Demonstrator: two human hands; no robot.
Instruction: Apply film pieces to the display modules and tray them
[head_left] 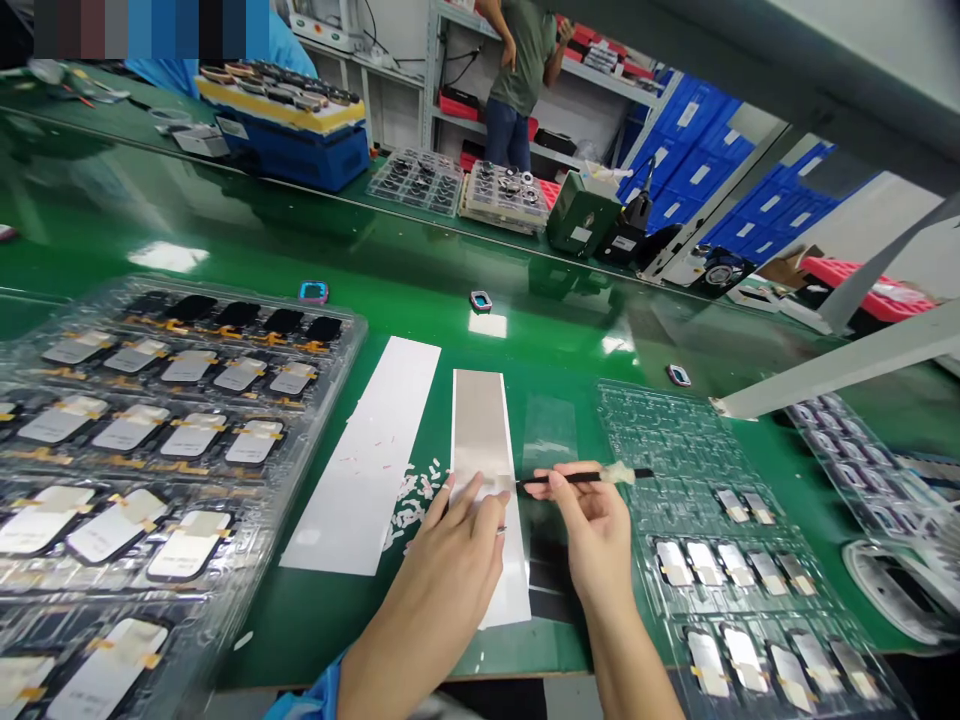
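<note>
My left hand [457, 540] rests on a long grey-white strip [480, 440] lying on the green table, with its fingers pinched on something small at the strip's edge that I cannot make out. My right hand [592, 520] grips a thin black stick [577, 478] held sideways, its far end wrapped in whitish fluff. A second white strip [367, 460] lies left of the first, with a scatter of small white peeled bits [412, 495] between them.
Clear plastic trays of flat screen-like parts fill the left [150, 420] and the right [720, 560]. Small coloured watch-like cases [313, 292] sit further back. A person in a green shirt [525, 70] stands at shelves beyond. A grey metal bar [840, 365] crosses on the right.
</note>
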